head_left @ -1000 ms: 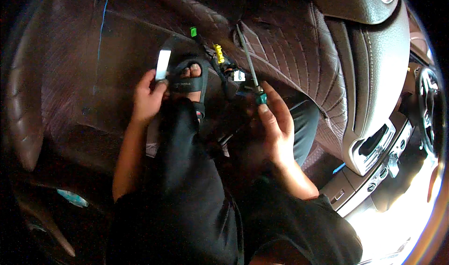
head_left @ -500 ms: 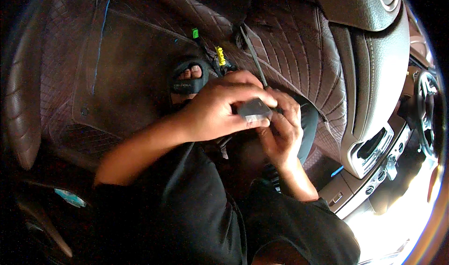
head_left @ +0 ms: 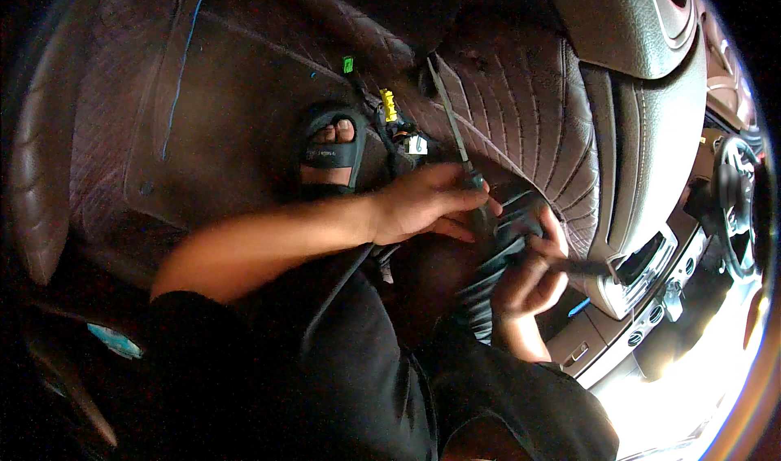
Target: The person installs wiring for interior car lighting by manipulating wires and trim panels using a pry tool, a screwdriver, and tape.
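Work looks midway: the left hand [head_left: 423, 205] is closed around a screwdriver [head_left: 455, 148] pointing at the loose wiring [head_left: 399, 131] on the car floor, while the right hand [head_left: 529, 278] pinches a dark part [head_left: 508, 225].

Car floor [head_left: 244, 127] is covered by a dark brown quilted mat with diamond stitching; a flatter dark panel edged with blue stitching sits on its left part. A sandalled foot [head_left: 329, 148] stands on the mat near the middle, toes pointing up the frame. Just right of the foot a bundle of wiring lies on the mat, with a green connector [head_left: 348, 65], a yellow connector [head_left: 389, 104] and a white connector [head_left: 417, 144].
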### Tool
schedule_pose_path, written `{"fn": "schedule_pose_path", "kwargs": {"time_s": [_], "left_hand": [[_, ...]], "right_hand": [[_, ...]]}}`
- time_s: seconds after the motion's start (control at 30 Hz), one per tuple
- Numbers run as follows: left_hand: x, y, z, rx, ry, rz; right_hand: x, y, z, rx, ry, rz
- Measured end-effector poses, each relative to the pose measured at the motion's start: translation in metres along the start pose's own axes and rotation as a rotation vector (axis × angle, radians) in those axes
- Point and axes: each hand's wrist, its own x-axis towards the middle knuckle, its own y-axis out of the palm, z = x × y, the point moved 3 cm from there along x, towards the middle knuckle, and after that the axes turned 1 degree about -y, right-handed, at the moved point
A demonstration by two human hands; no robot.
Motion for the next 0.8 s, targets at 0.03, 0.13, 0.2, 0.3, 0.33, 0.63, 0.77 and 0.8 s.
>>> {"fn": "schedule_pose_path", "kwargs": {"time_s": [0.03,0.13,0.2,0.3,0.33,0.63,0.77,0.8], "left_hand": [[-0.002,0.003,-0.002,0.074,-0.016,-0.027],[-0.013,0.004,-0.003,0.084,0.017,-0.036],[-0.02,0.002,-0.004,0.125,-0.012,-0.043],[-0.026,0.003,-0.008,0.154,-0.022,-0.076],[-0.027,0.005,-0.01,0.171,-0.021,-0.082],[-0.038,0.035,-0.041,0.099,-0.073,-0.207],[-0.045,0.033,-0.045,0.213,-0.062,-0.27],[-0.047,0.033,-0.042,0.217,-0.074,-0.33]], "right_hand": [[-0.014,-0.014,-0.007,0.155,0.142,-0.07],[-0.042,-0.045,-0.031,0.289,0.4,0.031],[-0.059,-0.037,-0.043,-0.284,0.336,0.185],[-0.049,0.006,-0.045,0.208,0.9,0.226],[-0.054,0.017,-0.056,0.238,0.898,0.266],[-0.06,0.088,-0.086,0.922,1.08,0.293],[-0.071,0.115,-0.077,0.999,1.021,0.299],[-0.076,0.123,-0.078,1.013,1.004,0.299]]}}
